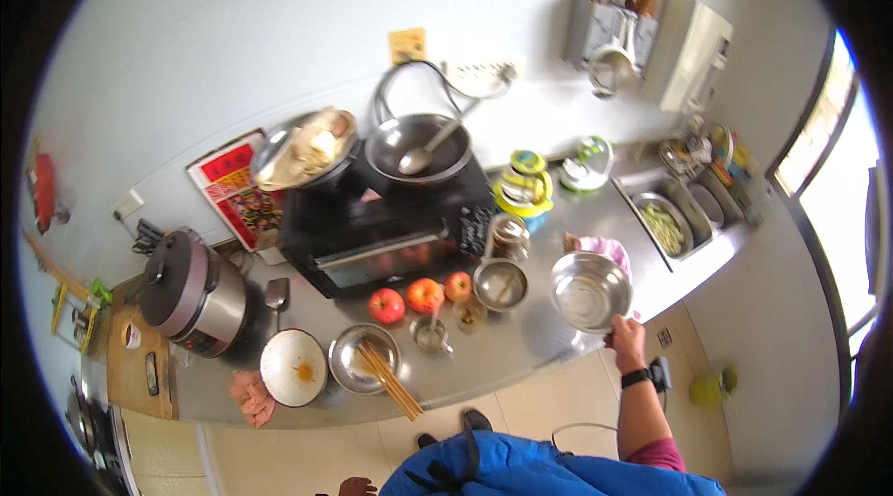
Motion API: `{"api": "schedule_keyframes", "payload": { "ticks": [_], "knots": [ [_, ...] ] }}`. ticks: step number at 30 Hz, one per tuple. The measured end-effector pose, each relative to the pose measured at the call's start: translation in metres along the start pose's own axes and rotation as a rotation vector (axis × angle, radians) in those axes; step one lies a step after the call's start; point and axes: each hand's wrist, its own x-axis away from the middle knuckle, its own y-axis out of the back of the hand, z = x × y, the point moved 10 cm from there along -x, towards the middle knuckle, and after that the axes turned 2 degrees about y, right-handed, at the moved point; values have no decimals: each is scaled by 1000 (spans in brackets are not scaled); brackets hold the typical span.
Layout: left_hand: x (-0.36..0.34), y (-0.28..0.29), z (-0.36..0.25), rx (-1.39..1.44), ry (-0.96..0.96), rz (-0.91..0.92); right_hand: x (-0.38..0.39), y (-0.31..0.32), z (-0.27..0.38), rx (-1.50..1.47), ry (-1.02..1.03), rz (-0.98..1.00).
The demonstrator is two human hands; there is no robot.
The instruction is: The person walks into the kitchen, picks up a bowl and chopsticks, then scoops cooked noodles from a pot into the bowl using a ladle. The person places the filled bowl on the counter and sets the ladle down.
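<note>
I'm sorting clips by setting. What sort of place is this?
Most likely a kitchen: a silvery metal sink is set into the right part of a long, shiny metal worktop, a round, silver-bodied electric cooker stands toward the left, and a black, boxy oven between them.

With the oven (381, 256) at the clock's centre and a ladle (416, 160) in the wok (394, 138) on top, three apples (425, 295) lie at five o'clock, chopsticks (393, 383) in a bowl (344, 357) at six, a spatula (278, 290) at eight, the sink (674, 262) at three and a basin (588, 295) toward four.
</note>
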Motion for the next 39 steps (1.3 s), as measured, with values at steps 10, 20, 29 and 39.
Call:
{"api": "schedule_keyframes", "payload": {
  "ticks": [10, 20, 29, 39],
  "knots": [
    [27, 19, -14, 879, 621, 34, 19, -27, -83, 66, -94, 67],
    [42, 14, -22, 781, 563, -6, 11, 30, -41, 49, -130, -174],
    [5, -7, -35, -26, 83, 131, 55, -138, 186, -270, 316, 329],
    [18, -34, -31, 58, 136, 81, 46, -361, 251, -123, 148, 614]
  ]
}}
